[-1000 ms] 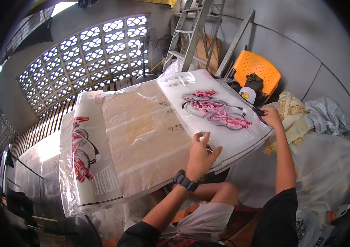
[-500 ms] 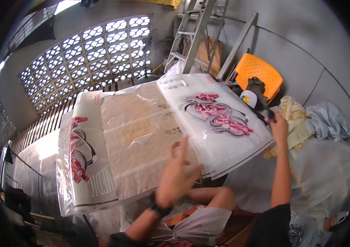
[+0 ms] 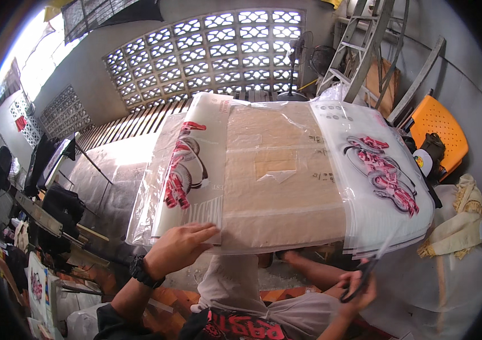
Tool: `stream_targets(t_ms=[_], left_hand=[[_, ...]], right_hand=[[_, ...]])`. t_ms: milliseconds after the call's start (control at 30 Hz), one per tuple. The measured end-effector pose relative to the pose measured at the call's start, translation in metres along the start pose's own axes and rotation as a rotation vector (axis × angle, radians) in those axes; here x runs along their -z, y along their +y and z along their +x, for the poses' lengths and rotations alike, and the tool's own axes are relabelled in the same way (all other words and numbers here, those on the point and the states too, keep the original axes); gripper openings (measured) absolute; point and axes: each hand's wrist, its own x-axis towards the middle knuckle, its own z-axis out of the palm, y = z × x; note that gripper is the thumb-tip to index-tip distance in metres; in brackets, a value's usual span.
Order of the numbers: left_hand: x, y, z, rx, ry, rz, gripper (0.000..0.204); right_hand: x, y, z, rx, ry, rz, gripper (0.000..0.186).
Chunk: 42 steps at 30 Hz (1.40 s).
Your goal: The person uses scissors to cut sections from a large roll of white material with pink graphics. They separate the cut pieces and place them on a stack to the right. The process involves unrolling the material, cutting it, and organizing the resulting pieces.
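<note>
Head view: I log the left hand (image 3: 180,248) flat, fingers spread, pressing the near edge of the left stack of clear plastic bags printed red and black (image 3: 187,170), holding nothing. Right hand (image 3: 359,286) is closed round dark-handled scissors (image 3: 369,271) below the right printed stack (image 3: 385,175). Judged step: squaring the left stack; next needs steady downward pressure.

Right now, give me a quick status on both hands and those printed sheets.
Left hand flat on the left stack of printed sheets. Right hand holds black scissors below the right stack. Cardboard box between stacks.
</note>
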Motion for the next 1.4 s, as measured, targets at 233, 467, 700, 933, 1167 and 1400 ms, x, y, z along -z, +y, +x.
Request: stream_targets(t_ms=[233, 467, 700, 933, 1167, 1400], left_hand=[[-0.012, -0.032, -0.007, -0.276, 0.387, 0.342, 0.025], [-0.011, 0.022, 0.007, -0.252, 0.807, -0.105, 0.016], [-0.024, 0.039, 0.036, -0.495, 0.800, 0.027, 0.030], [-0.009, 0.027, -0.004, -0.342, 0.876, 0.034, 0.091], [-0.064, 0.026, 0.023, -0.044, 0.712, -0.019, 0.128], [-0.102, 0.095, 0.100, 0.031, 0.654, -0.033, 0.118]], right_hand=[[-0.041, -0.021, -0.012, -0.143, -0.521, 0.068, 0.053], [-0.185, -0.036, 0.043, -0.287, -0.829, 0.084, 0.044], [-0.277, -0.043, 0.114, -0.242, -0.640, -0.034, 0.033], [-0.211, -0.074, 0.201, -0.068, -0.520, -0.209, 0.042], [-0.055, -0.073, 0.321, -0.035, -0.288, -0.362, 0.042], [-0.012, -0.070, 0.343, -0.084, -0.121, -0.565, 0.034]])
